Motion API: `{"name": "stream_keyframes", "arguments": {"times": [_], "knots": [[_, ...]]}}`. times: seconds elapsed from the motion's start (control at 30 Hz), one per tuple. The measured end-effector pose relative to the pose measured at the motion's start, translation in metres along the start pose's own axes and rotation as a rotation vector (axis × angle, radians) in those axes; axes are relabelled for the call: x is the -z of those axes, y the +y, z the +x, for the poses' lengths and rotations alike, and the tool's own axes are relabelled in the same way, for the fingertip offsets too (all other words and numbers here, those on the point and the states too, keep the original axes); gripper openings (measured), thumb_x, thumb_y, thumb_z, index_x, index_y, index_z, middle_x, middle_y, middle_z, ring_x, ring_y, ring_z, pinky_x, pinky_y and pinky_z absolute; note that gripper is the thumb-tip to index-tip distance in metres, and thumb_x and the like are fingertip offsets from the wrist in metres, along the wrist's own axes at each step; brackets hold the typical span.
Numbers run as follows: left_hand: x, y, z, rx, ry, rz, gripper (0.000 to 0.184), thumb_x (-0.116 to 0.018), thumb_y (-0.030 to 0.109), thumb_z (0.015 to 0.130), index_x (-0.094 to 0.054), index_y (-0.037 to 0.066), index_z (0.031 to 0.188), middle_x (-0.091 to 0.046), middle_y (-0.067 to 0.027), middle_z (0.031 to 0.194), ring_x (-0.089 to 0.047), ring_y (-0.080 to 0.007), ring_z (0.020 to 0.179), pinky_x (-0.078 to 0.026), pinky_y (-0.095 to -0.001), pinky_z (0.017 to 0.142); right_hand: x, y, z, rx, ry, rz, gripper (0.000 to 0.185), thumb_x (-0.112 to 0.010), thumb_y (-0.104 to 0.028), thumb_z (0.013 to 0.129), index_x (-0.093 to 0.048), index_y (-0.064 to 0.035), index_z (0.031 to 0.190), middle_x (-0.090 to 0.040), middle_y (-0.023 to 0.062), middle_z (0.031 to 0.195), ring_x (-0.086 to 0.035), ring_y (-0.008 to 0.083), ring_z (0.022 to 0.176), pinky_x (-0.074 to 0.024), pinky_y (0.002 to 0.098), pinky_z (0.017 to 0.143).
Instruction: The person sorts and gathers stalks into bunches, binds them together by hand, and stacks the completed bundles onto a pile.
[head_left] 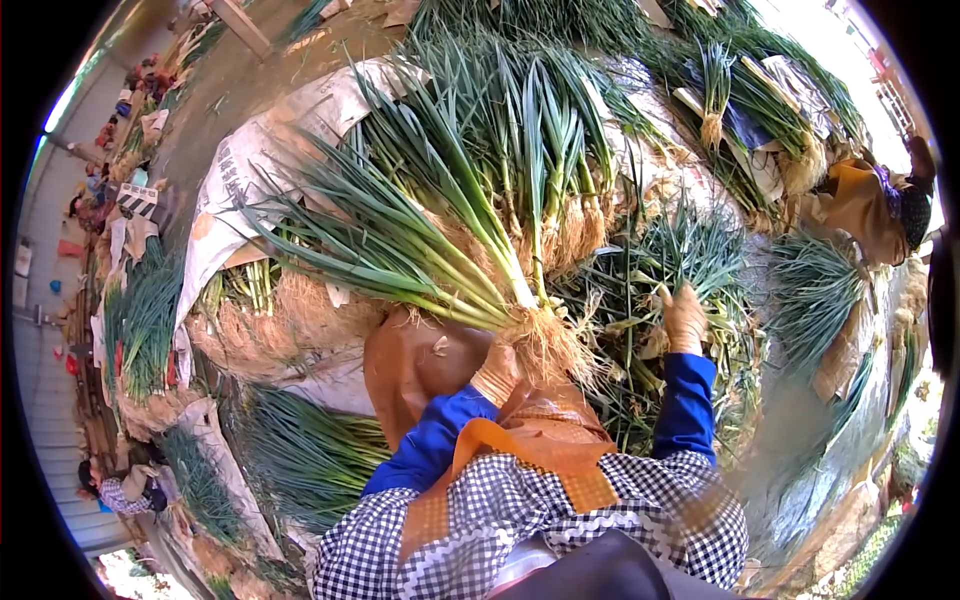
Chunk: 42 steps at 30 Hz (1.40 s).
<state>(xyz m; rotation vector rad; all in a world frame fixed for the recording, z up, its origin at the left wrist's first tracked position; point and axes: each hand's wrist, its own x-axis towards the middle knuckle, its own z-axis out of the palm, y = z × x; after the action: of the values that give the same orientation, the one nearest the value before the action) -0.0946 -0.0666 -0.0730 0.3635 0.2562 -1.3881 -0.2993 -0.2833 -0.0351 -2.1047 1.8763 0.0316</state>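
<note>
My left hand (495,374), in a tan glove, grips a bunch of green onions (440,262) near its root end, above my lap. Long green leaves fan out up and to the left, and the tangled pale roots (552,345) hang over my brown apron (412,358). Part of the left fingers is hidden behind the roots. Over a heap of loose leaves and trimmings (630,345), my right hand (685,318), also gloved, is held apart from the bunch. Its thumb and fingers look spread, with nothing visible between them.
More green onions (540,130) lie roots toward me on a pale sack (255,175). Another pile (305,450) lies by my left side. Bundles (815,285) stand at right, near another person in a brown apron (865,215). Several people are far left.
</note>
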Motion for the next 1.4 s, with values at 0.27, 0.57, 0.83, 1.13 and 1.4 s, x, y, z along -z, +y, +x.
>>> {"name": "stream_keyframes", "arguments": {"times": [0.27,0.57,0.83,1.13,1.4], "knots": [[-0.009,-0.004,-0.028,0.071,-0.076,0.097,0.032,-0.056,0.004,0.079,-0.050,0.001,0.110,-0.059,-0.0136,0.100,-0.059,-0.0253,0.090,-0.050,-0.0400,0.081,-0.108,-0.155,0.009,0.849,-0.450,0.451,0.038,-0.049,-0.040,0.086,-0.054,-0.0080,0.106,-0.058,0.0134,0.094,-0.058,0.0240,0.084,-0.0466,0.0335,0.072],[0.016,-0.023,-0.014,0.003,0.031,0.133,0.024,-0.056,0.006,0.077,-0.057,0.003,0.102,-0.062,-0.0093,0.088,-0.062,-0.0220,0.075,-0.052,-0.0359,0.069,-0.100,-0.135,-0.025,0.236,-0.474,1.320,0.038,-0.045,-0.038,0.091,-0.061,-0.0043,0.083,-0.056,-0.0026,0.067,-0.050,0.0103,0.058,-0.0422,0.0252,0.055],[0.008,-0.021,-0.013,-0.008,-0.103,0.063,0.035,-0.061,0.013,0.078,-0.052,0.002,0.110,-0.058,-0.0140,0.098,-0.059,-0.0253,0.079,-0.051,-0.0400,0.069,-0.122,-0.154,-0.034,-0.082,-0.670,1.768,0.039,-0.043,-0.053,0.086,-0.054,-0.0172,0.077,-0.050,-0.0027,0.058,-0.047,0.0104,0.048,-0.0395,0.0241,0.043],[0.030,-0.023,-0.006,-0.041,-0.064,0.100,0.037,-0.059,0.012,0.078,-0.050,0.002,0.112,-0.058,-0.0138,0.101,-0.059,-0.0251,0.081,-0.052,-0.0374,0.070,-0.161,-0.122,-0.049,-0.118,-0.697,1.652,0.046,-0.040,-0.053,0.087,-0.055,-0.0093,0.084,-0.053,0.0025,0.061,-0.053,0.0174,0.055,-0.0443,0.0304,0.051],[0.019,0.018,-0.006,-0.099,-0.192,-0.080,0.028,-0.057,0.016,0.082,-0.051,0.002,0.106,-0.054,-0.0135,0.100,-0.056,-0.0241,0.085,-0.050,-0.0349,0.077,-0.063,0.067,-0.046,0.409,-0.275,-0.432,0.042,-0.052,-0.048,0.081,-0.060,-0.0103,0.099,-0.064,0.0114,0.080,-0.063,0.0269,0.070,-0.0501,0.0380,0.061]]}}
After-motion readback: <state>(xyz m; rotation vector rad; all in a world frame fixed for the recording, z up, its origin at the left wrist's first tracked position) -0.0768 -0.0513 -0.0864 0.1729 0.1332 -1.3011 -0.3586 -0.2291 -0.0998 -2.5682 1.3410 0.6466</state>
